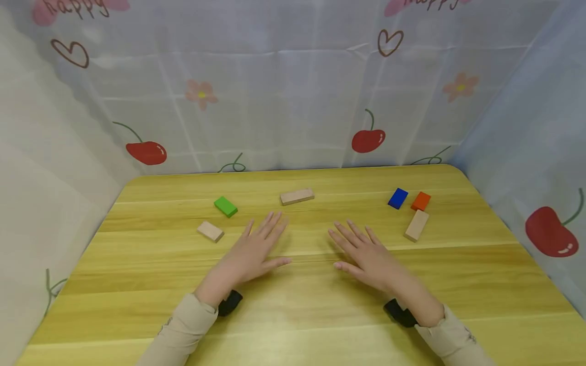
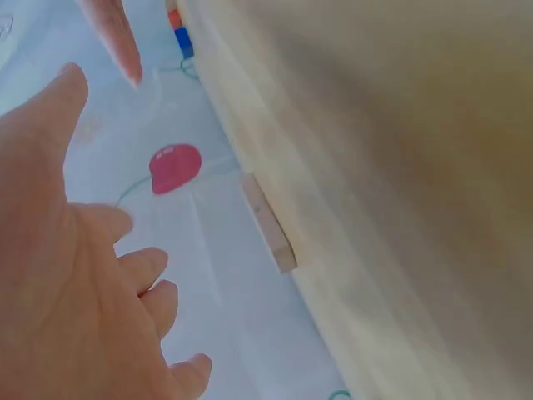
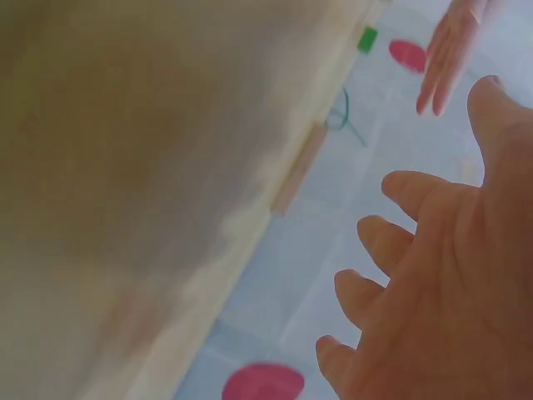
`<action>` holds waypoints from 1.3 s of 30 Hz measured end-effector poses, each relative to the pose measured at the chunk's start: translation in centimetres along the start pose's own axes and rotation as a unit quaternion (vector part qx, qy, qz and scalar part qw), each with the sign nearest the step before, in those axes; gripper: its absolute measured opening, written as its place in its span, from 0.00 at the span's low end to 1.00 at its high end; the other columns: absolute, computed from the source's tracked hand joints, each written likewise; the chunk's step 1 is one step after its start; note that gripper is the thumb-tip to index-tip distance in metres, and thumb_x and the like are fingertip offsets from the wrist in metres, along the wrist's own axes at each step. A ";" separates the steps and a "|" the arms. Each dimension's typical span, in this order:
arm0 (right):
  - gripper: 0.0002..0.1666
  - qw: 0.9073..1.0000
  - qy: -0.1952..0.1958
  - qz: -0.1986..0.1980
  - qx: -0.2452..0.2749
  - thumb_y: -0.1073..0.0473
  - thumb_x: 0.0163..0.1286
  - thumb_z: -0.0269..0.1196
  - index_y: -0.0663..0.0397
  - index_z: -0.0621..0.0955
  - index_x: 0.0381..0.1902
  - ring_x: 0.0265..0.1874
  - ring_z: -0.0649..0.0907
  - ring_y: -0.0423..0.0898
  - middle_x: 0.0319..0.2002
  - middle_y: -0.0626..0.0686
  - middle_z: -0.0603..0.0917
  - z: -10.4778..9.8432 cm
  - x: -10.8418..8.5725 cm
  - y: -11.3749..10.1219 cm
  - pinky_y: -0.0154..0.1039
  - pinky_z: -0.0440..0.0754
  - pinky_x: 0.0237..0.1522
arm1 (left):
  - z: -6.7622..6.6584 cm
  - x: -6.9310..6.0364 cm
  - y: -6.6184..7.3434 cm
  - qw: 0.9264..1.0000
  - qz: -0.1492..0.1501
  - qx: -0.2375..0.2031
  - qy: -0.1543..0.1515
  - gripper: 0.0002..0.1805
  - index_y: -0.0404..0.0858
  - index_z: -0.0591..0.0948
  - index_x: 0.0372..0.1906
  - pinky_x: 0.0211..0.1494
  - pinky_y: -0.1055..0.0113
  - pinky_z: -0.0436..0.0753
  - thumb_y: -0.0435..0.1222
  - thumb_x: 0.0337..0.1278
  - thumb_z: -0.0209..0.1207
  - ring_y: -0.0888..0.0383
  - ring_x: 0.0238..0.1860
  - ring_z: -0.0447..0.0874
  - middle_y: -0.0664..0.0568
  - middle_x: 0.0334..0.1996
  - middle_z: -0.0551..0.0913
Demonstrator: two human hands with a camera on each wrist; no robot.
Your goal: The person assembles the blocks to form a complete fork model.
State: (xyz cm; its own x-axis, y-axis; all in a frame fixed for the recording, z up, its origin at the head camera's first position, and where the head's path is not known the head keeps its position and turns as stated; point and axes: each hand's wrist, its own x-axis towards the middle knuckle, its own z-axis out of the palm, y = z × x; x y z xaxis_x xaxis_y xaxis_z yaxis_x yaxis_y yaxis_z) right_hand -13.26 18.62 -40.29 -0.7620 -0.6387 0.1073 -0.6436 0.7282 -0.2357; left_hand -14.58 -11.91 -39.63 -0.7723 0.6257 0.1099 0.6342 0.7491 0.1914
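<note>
Above the middle of the table, my left hand (image 1: 251,254) is held with fingers spread and holds nothing. My right hand (image 1: 373,258) mirrors it on the other side, also with nothing in it. Nearest the left hand lie a short plain wooden block (image 1: 210,231) and a green block (image 1: 226,206). A longer plain block (image 1: 297,196) lies at the back, between the two hands. To the right of the right hand are a blue block (image 1: 398,198), an orange block (image 1: 420,201) and another plain block (image 1: 416,225), whose far end is close to the orange one.
The wooden table (image 1: 293,325) reaches back to a white curtain (image 1: 274,112) printed with cherries, hearts and flowers. Curtain panels also stand along the left and right sides. A black strap (image 1: 230,303) sits at the left wrist, and a black device (image 1: 400,312) at the right.
</note>
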 end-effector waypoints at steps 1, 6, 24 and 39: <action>0.41 1.000 0.001 0.006 -0.004 0.38 0.71 0.49 0.48 0.54 0.74 0.70 0.46 0.57 0.73 0.54 0.49 -0.3 -0.1 0.4 0.64 0.44 0.63 | -0.2 0.4 -0.1 1.000 -0.006 -0.004 -0.003 0.46 0.41 0.44 0.75 0.68 0.43 0.43 0.63 0.62 0.43 0.52 0.72 0.35 0.47 0.73 0.40; 0.42 0.999 0.007 0.043 0.009 0.39 0.70 0.52 0.50 0.54 0.74 0.70 0.44 0.58 0.72 0.56 0.50 -2.2 -0.7 2.1 0.64 0.41 0.64 | -0.8 2.9 -1.1 0.998 -0.039 -0.037 -0.024 0.48 0.41 0.37 0.74 0.68 0.45 0.39 0.65 0.62 0.40 0.55 0.72 0.31 0.51 0.73 0.33; 0.41 0.964 0.085 0.204 0.146 0.54 0.70 0.58 0.74 0.55 0.68 0.60 0.57 0.74 0.63 0.77 0.58 -5.3 -6.1 12.1 0.70 0.56 0.55 | 1.4 7.8 -3.4 0.989 -0.095 -0.106 -0.045 0.47 0.39 0.40 0.74 0.69 0.49 0.41 0.64 0.63 0.38 0.52 0.72 0.36 0.48 0.73 0.40; 0.51 0.940 0.032 0.271 0.204 0.46 0.70 0.57 0.80 0.46 0.67 0.61 0.52 0.77 0.63 0.81 0.50 -3.7 -6.8 14.3 0.70 0.52 0.57 | 2.7 7.6 -4.6 0.984 -0.105 -0.125 -0.073 0.44 0.37 0.43 0.74 0.69 0.48 0.41 0.61 0.66 0.39 0.54 0.72 0.34 0.48 0.73 0.39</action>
State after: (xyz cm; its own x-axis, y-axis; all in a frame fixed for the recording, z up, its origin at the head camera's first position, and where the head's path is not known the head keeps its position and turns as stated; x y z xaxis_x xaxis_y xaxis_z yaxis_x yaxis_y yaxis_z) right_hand -17.57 34.33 -40.82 -0.9813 -0.1750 -0.0801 -0.0880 0.7784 -0.6216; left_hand -23.23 -10.00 -42.35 -0.8596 0.5018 -0.0960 0.4185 0.7994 0.4310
